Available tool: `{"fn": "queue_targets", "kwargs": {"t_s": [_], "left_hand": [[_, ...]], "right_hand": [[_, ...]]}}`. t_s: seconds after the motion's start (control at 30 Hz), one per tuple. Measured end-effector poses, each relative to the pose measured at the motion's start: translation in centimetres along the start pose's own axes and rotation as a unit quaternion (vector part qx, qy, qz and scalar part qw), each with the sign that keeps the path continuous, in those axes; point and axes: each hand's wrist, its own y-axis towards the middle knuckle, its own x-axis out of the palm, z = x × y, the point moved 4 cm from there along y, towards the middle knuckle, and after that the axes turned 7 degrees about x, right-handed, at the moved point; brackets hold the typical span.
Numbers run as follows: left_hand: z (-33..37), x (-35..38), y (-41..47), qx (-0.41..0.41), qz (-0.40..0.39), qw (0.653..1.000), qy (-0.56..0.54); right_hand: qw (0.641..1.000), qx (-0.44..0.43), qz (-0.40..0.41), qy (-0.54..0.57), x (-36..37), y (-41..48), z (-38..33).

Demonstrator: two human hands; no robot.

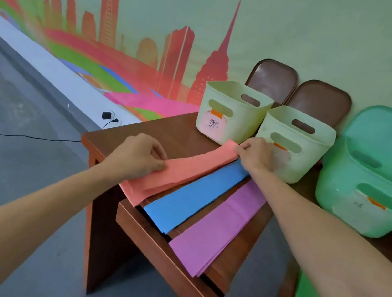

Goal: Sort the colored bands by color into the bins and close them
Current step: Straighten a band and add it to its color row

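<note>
Both hands pinch salmon band [181, 169] on table [124, 137]: left hand [137, 157] mid-strip, right hand [253, 154] far end beside cream bin [231, 113]. Fold neatly, lift clear of blue band [195, 194], then bin it.

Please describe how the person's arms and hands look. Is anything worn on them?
The left forearm and right forearm are bare; no sleeves show. The left hand and right hand wear no gloves, and no watch, ring or bracelet is visible.

Indoor activity room: skyline mural [107, 18], wooden table [167, 131], bare grey floor [14, 119].
</note>
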Motion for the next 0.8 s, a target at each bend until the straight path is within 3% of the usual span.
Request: {"fn": "queue_targets", "kwargs": {"t_s": [0.33,0.8], "left_hand": [[-1.0,0.7,0.6,-0.003,-0.034,0.997,0.064],[-0.1,0.9,0.0,0.048,-0.022,0.987,0.154]], "right_hand": [[0.991,-0.039,0.025,-0.122,2.3,0.1,-0.6],[0.978,-0.092,0.042,-0.18,1.8,-0.8,-1.2]]}}
